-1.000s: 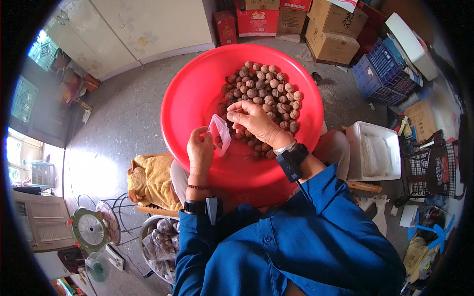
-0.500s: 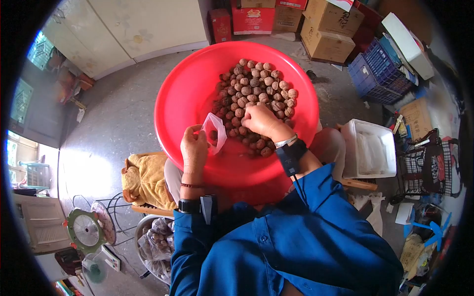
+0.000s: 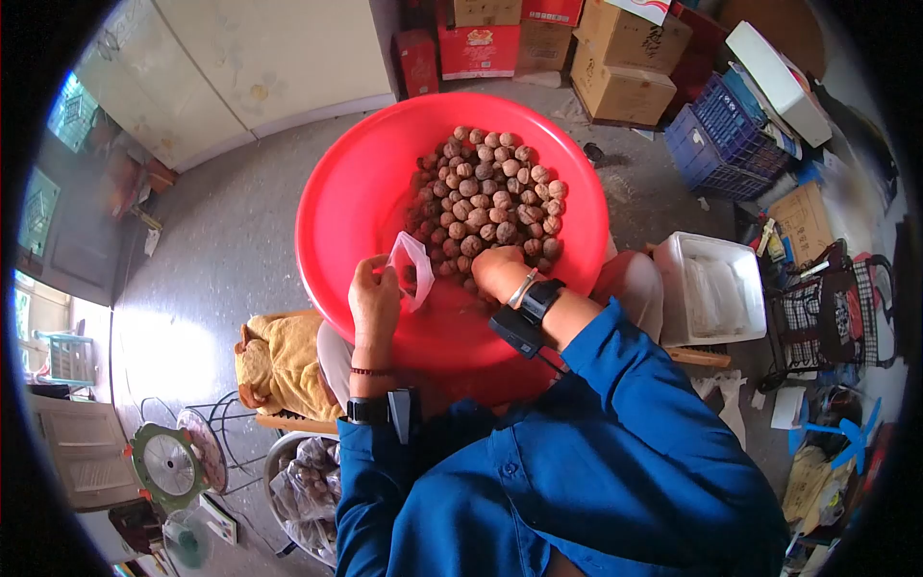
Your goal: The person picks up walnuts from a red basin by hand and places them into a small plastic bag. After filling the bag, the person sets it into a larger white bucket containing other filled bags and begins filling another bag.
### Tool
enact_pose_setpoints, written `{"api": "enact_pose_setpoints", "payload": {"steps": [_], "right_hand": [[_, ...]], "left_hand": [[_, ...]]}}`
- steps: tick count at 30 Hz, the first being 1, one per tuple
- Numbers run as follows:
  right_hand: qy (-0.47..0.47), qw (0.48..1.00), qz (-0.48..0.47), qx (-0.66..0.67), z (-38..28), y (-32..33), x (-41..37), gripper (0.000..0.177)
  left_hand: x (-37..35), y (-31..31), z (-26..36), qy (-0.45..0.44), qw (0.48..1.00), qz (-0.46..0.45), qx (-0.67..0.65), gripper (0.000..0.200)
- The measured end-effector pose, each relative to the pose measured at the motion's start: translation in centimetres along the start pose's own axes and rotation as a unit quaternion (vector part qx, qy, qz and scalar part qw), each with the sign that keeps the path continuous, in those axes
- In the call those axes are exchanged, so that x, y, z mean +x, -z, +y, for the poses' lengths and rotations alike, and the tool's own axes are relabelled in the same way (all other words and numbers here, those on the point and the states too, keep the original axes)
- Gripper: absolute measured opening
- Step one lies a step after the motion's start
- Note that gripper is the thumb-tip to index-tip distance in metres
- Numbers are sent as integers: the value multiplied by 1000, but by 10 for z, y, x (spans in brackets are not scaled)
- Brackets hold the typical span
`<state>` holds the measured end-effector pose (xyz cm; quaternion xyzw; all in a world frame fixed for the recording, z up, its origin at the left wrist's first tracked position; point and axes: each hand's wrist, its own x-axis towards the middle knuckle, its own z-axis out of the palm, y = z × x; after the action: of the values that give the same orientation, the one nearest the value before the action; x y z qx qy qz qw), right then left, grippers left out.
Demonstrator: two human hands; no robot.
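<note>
A wide red plastic basin [image 3: 336, 192] holds a large heap of brown walnuts [image 3: 486, 188], mostly toward its far and right side. At the basin's near left, my left hand [image 3: 373, 293] is closed on the edge of a thin, translucent plastic bag [image 3: 413, 260]. The bag's mouth gapes toward the heap, and a few walnuts show dimly at it. My right hand [image 3: 502, 272] is at the near edge of the heap, knuckles up and fingers curled down among the nuts. What lies under those fingers is hidden.
Right of the basin is a white foam box [image 3: 716, 332]. A silver bowl of bagged items [image 3: 274, 490] stands at lower left, near a yellow plush cushion [image 3: 284, 361]. Cardboard boxes [image 3: 625, 91] and a blue crate [image 3: 707, 154] stand farther back.
My right hand has come down and nearer to me, from the middle of the heap to its near edge. My left hand still holds the bag. The view has shifted slightly.
</note>
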<state>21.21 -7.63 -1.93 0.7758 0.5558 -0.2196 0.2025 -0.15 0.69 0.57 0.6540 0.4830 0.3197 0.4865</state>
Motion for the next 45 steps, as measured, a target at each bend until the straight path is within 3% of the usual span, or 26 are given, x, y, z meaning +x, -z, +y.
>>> {"api": "enact_pose_setpoints", "payload": {"steps": [7, 11, 14, 15, 17, 18, 19, 21, 23, 25, 28, 35, 38, 41, 43, 45], "right_hand": [[19, 999, 1, 33, 14, 1, 3, 28], [1, 986, 97, 136, 21, 16, -13, 32], [27, 930, 247, 272, 19, 22, -9, 26], [29, 929, 248, 272, 19, 25, -7, 26], [133, 837, 263, 460, 18, 33, -7, 29], [160, 803, 279, 501, 14, 34, -9, 31], [161, 803, 280, 501, 12, 37, -11, 31], [199, 718, 252, 617, 9, 41, -14, 22], [219, 708, 270, 615, 9, 45, -19, 22], [239, 666, 247, 661, 9, 45, -17, 23], [232, 658, 189, 690, 10, 50, -23, 25], [188, 695, 208, 662, 3, 59, -36, 26], [201, 699, 226, 649, -2, 59, -36, 26], [259, 661, 209, 673, -9, 50, -26, 28], [269, 664, 169, 677, -11, 50, -28, 28], [211, 710, 201, 641, -4, 51, -27, 22]], "left_hand": [[-1, 0, 4, 1, 1000, 0, -8, 22], [2, -1, -7, 15, 999, -11, -38, 22], [11, -4, -26, -61, 998, 23, 15, 27], [5, -1, -13, -30, 1000, 8, 1, 27], [1, 0, -3, 1, 1000, -6, -12, 27], [0, 1, -3, 6, 1000, -7, -15, 27], [0, 1, -3, 12, 1000, -10, -20, 26], [0, 0, -4, -6, 1000, 0, -14, 24], [0, 0, -5, -23, 1000, 9, -10, 21], [-1, 0, 0, -5, 1000, 2, -17, 21], [-3, 1, 5, 11, 999, -6, -37, 21], [-1, 1, -2, 7, 998, -7, -56, 21], [-5, 2, 8, 13, 999, -11, -50, 21], [-5, 1, 8, 16, 998, -13, -62, 21], [-1, 1, 2, -13, 1000, 3, 3, 21], [1, 0, -4, 3, 1000, -3, -22, 21]]}}
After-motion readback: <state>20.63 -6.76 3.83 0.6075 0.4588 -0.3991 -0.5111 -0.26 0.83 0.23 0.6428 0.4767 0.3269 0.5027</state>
